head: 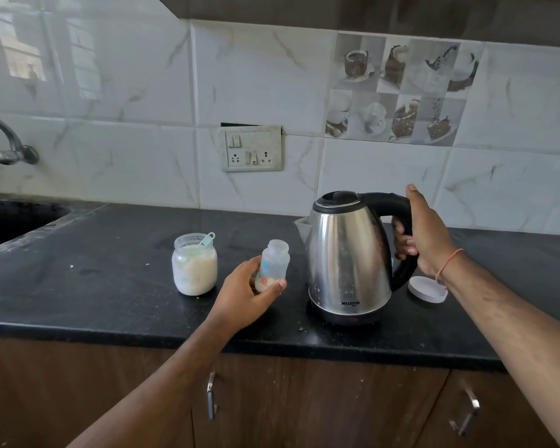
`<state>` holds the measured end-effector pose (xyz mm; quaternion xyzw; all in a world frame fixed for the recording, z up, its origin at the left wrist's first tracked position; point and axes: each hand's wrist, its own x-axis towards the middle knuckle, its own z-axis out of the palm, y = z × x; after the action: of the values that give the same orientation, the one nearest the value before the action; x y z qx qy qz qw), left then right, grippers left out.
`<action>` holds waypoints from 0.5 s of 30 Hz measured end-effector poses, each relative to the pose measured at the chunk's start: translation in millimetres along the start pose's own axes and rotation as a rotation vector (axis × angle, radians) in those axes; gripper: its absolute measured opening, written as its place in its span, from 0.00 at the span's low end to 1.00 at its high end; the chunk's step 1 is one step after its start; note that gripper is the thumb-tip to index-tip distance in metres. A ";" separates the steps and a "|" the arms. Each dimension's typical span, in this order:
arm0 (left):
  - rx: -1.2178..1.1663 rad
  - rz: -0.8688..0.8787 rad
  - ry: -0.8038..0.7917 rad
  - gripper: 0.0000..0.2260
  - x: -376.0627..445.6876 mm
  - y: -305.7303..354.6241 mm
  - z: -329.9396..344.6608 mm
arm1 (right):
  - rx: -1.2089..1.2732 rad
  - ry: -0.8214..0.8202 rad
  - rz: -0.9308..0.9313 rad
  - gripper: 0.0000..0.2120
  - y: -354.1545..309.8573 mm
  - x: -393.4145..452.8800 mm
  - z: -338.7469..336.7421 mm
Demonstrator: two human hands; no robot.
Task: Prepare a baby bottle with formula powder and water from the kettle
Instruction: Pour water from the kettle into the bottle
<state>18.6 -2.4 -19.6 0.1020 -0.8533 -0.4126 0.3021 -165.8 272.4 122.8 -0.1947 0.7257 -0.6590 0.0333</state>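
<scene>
A small clear baby bottle (273, 263) without a cap stands tilted on the black counter (110, 286), with pale powder at its bottom. My left hand (246, 292) is wrapped around its lower half. To its right a steel kettle (346, 257) sits on its black base, spout toward the bottle. My right hand (424, 234) grips the kettle's black handle. Left of the bottle stands an open glass jar of formula powder (194, 266) with a pale green scoop (206, 239) sticking out of it.
A white lid (427, 290) lies on the counter behind my right wrist. A sink (10, 221) and tap (10, 140) are at the far left. A switch and socket plate (252, 148) is on the tiled wall. Cabinet doors with metal handles are below the counter edge.
</scene>
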 end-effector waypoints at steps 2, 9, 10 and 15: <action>-0.034 -0.020 0.000 0.23 3.7 -1.9 -0.7 | -0.016 -0.023 -0.003 0.37 -2.6 3.2 1.7; -0.138 -0.047 0.031 0.24 17.8 -6.1 3.1 | -0.032 -0.060 0.003 0.37 -5.0 7.3 4.3; -0.146 -0.047 0.033 0.25 18.7 -6.8 3.8 | -0.032 -0.062 0.004 0.37 -4.7 7.7 3.9; -0.198 -0.049 0.057 0.28 21.8 -11.8 4.7 | -0.036 -0.057 0.015 0.37 -4.9 11.0 4.2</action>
<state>-2.4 -16.1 -21.5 0.1042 -0.7967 -0.4989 0.3248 -173.5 264.6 129.4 -0.2084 0.7377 -0.6397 0.0554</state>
